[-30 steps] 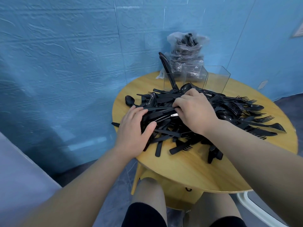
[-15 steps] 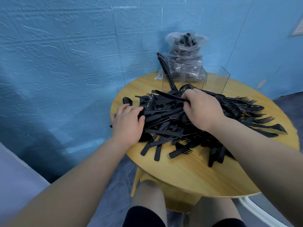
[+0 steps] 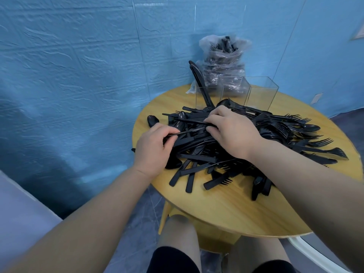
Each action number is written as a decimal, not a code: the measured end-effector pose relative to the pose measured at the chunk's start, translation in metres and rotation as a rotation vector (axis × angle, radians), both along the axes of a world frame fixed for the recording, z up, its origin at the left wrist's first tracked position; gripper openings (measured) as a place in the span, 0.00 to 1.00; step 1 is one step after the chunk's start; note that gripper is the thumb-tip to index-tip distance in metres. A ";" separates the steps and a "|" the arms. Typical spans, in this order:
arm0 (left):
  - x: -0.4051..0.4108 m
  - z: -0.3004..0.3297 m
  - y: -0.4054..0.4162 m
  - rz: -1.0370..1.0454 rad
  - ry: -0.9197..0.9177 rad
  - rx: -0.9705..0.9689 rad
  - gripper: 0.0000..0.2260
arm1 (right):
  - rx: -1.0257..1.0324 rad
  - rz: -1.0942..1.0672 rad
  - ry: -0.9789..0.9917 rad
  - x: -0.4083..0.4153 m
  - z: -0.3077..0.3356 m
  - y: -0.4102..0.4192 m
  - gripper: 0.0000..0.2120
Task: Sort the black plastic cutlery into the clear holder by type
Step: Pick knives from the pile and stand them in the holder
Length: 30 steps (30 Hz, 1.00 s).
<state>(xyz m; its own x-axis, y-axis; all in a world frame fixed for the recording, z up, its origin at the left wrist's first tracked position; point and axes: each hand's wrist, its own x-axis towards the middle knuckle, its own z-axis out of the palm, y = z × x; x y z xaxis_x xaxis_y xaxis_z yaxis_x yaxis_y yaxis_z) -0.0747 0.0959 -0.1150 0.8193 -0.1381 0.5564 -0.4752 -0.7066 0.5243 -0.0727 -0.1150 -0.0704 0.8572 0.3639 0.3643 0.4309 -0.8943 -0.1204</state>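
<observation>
Black plastic cutlery (image 3: pixel 242 142) lies heaped across the middle of the round wooden counter (image 3: pixel 226 205), forks, knives and spoons tangled together, some close to the left and right edges. The left hand (image 3: pixel 152 147) has its fingers curled, pinching a thin knife (image 3: pixel 189 132) at the heap's left side. The right hand (image 3: pixel 231 131) rests on top of the heap with fingers bent into the pieces; I cannot tell whether it grips one.

If that knife is tugged free while others lie across it, I reckon loose pieces near the left edge could slide off onto the floor.

The clear holder (image 3: pixel 254 93) stands at the far edge: its left compartment has a few tall pieces, the others look empty. Behind it sits a plastic bag (image 3: pixel 224 62) of more cutlery.
</observation>
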 end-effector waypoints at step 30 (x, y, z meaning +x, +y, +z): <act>-0.034 -0.016 0.039 0.214 0.289 0.156 0.08 | -0.195 -0.109 0.274 -0.039 0.004 0.028 0.13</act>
<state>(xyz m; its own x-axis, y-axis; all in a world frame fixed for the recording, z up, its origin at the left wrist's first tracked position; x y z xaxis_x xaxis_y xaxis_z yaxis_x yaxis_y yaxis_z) -0.1083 0.1352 -0.1314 0.9587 -0.0118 0.2843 -0.1570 -0.8553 0.4938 -0.1120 -0.0866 -0.0667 0.9512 0.3049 0.0479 0.3069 -0.9509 -0.0404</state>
